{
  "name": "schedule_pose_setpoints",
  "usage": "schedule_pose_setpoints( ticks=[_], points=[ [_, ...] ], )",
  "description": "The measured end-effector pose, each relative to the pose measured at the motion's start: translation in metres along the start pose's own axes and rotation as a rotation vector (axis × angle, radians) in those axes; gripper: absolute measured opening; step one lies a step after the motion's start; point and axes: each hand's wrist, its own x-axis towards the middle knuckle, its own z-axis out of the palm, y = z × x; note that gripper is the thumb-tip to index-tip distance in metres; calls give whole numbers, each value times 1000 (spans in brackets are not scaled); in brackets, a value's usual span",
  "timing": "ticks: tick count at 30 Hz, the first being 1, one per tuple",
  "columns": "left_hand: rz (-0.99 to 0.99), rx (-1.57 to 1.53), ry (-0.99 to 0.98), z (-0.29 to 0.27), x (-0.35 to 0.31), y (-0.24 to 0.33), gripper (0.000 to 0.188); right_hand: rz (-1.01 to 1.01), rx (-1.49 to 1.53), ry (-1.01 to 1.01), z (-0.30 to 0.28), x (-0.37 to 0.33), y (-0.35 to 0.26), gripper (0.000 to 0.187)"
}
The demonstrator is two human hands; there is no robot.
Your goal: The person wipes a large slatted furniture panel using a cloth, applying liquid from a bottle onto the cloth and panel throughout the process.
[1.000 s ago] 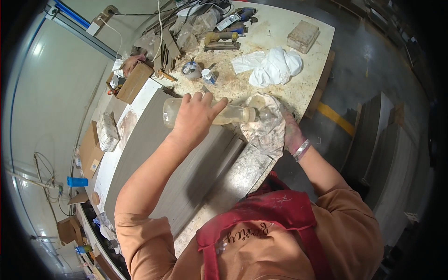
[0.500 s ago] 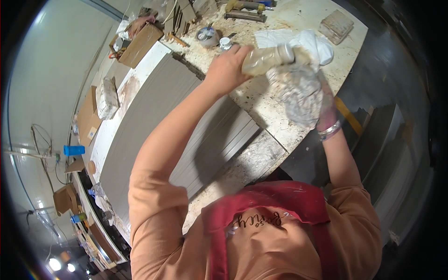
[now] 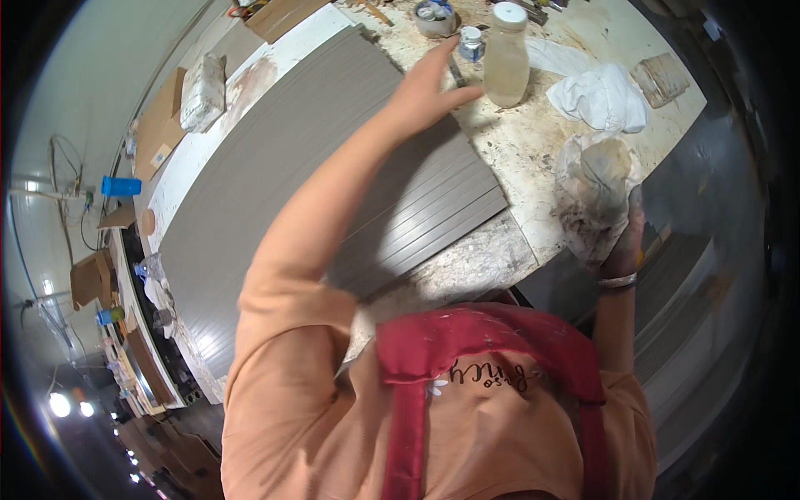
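Observation:
A clear plastic bottle (image 3: 507, 71) with a white cap and cloudy pale liquid stands upright on the worktable (image 3: 521, 158). Just left of it is my left hand (image 3: 429, 93), open, its thumb and fingers spread and the thumb tip close to the bottle's side. A small jar with a white lid (image 3: 472, 46) stands near those fingertips. At the table's right edge my right hand (image 3: 625, 243) is closed on a crumpled, stained white rag (image 3: 593, 187). The rag hides most of its fingers. Below my left arm lies a broad row of grey-brown boards (image 3: 333, 158).
A white cloth (image 3: 602, 98) lies beyond the rag, with a dirty block (image 3: 661, 80) to its right. At the back sits a small tub (image 3: 435, 18). A wrapped white bundle (image 3: 203, 93) and cardboard (image 3: 167, 125) are left of the boards. Dark floor shows at right.
The bottle, tilted in my left hand over the rag before, now stands upright on the table, released. My right hand has drawn the rag toward the table's right edge.

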Motion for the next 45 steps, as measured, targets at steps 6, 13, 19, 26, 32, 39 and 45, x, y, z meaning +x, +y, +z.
schedule_pose_setpoints(
  ticks=[6, 13, 19, 26, 32, 39, 45],
  points=[
    [-406, 251, 64, -142, -262, 52, 62, -529, -1418, -482, 87, -9, 51, 36],
    [-377, 785, -255, -140, -455, 44, 92, -1085, -1881, -961, 96, -35, 185, 35],
    [-387, 687, -221, -144, -451, 52, 87, -667, -1763, -66, 50, 31, 64, 25],
    [-385, 666, -192, -146, -451, 50, 87, -1183, -2111, -794, 75, -41, 177, 23],
    [-385, 666, -148, -144, -451, 46, 87, -727, -1896, -59, 48, 14, 28, 23],
    [-418, 672, -185, -146, -453, 51, 87, -983, -2154, -785, 77, -23, 126, 48],
    [-393, 648, -162, -147, -457, 49, 87, -719, -2292, -217, 86, 13, 22, 34]
  ],
)
